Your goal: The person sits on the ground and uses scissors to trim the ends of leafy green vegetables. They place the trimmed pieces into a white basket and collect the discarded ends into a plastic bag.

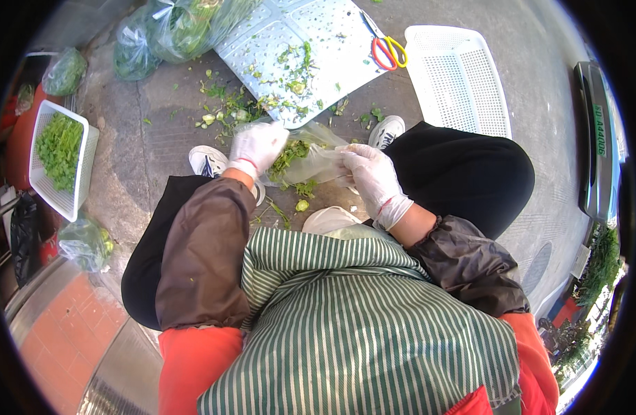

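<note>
My left hand [260,146], in a thin clear glove, is curled into a fist at the left side of a clear plastic bag [318,162]. Its fingertips are hidden, but the bag's film shows around the fist. Opposite it, my right hand [372,174], gloved too, pinches the bag's right edge between thumb and fingers. Leafy green trimmings [293,154] lie at the bag beside my left hand, some seemingly inside it. Just beyond stands a metal sheet-like stool or low table top [344,57] strewn with leaf scraps. Scissors [388,51] with red and yellow handles rest on its right edge.
An empty-looking white perforated basket [468,78] sits at the right. At the left, another white basket [84,155] holds leafy herbs [59,150]. Tied bags of greens [180,31] stand at the back left. Scraps [227,109] litter the concrete floor between my shoes [208,161].
</note>
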{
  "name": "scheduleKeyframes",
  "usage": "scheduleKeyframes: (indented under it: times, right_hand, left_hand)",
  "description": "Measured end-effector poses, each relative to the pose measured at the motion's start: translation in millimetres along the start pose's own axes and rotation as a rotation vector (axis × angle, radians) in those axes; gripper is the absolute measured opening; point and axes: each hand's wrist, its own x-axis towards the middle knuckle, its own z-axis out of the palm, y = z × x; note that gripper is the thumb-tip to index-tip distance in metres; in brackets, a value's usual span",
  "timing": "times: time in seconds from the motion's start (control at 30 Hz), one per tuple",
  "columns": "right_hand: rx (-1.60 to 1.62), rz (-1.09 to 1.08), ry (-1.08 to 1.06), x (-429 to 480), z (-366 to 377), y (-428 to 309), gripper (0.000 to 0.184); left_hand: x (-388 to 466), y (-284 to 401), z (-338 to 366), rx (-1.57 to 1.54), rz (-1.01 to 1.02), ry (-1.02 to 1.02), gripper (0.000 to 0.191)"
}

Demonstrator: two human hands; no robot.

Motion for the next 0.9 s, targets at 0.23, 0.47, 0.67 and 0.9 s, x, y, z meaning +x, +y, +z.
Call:
scheduleKeyframes:
  times: [0.23,0.47,0.67,0.9]
  right_hand:
    - [0.136,-0.039,0.144,11.7,-7.3,9.3,0.021]
    - [0.544,0.120,-0.069,-17.8,-7.4,-3.9,0.020]
    - [0.358,0.238,-0.054,-15.2,-11.0,-15.6,0.023]
    - [0.381,0.133,0.063,-1.5,-18.7,-30.7,0.031]
  left_hand:
    - [3.0,86.1,41.4,0.030,-0.045,-1.071,0.043]
    - [61.7,40.8,-22.6,-0.115,-0.118,-0.896,0.040]
    - [89.6,14.4,-16.3,0.121,-0.081,-0.082,0.105]
    - [127.7,1.5,51.0,0.058,-0.130,0.197,0.123]
